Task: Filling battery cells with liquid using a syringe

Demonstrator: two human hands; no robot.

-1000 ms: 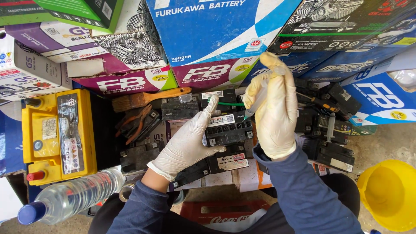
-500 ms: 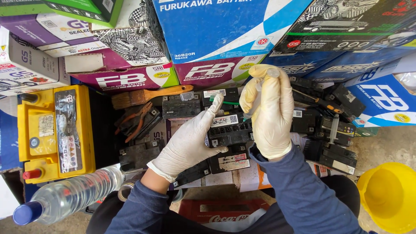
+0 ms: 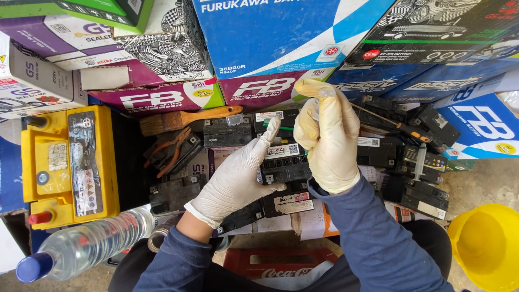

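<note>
Left hand point(image 3: 233, 181) rests open-fingered on a small black battery point(image 3: 284, 162) — right hand point(image 3: 328, 138) pinches a clear tube point(image 3: 319, 105).

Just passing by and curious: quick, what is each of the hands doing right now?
Left hand: open, fingers spread, resting on a small black battery.
Right hand: closed, pinching a small clear thing at its fingertips; what it is cannot be told.

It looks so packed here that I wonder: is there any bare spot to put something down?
Hardly. Bare concrete floor shows right of the black batteries, above the yellow bucket. Between the yellow battery and the stacked cartons, batteries, pliers and a brush crowd everything.
</note>
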